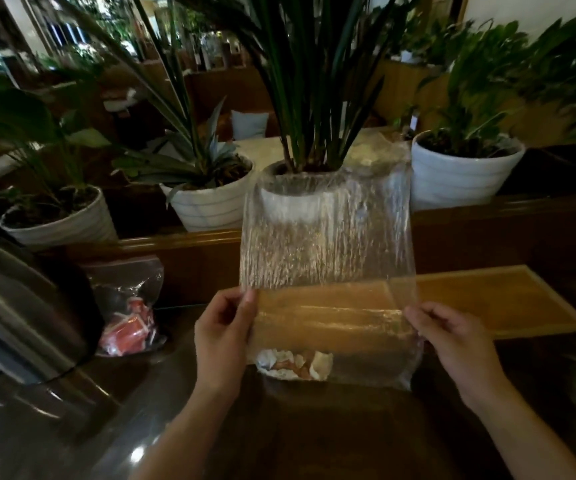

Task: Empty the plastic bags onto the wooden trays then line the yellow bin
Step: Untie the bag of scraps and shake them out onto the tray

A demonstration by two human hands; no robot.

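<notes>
Both hands [224, 337] [452, 341] pinch clear bag [328, 244] over wooden tray [508, 299]; wrappers [293, 365] tipped out; second bag [130, 317] full; bin unlined.

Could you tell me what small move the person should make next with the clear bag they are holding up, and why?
Probably tip the clear bag over above the wooden tray. The left hand and right hand pinch its two side edges, and a few white and orange pieces sit at its bottom, so it is not yet emptied. A second bag waits at left.
</notes>
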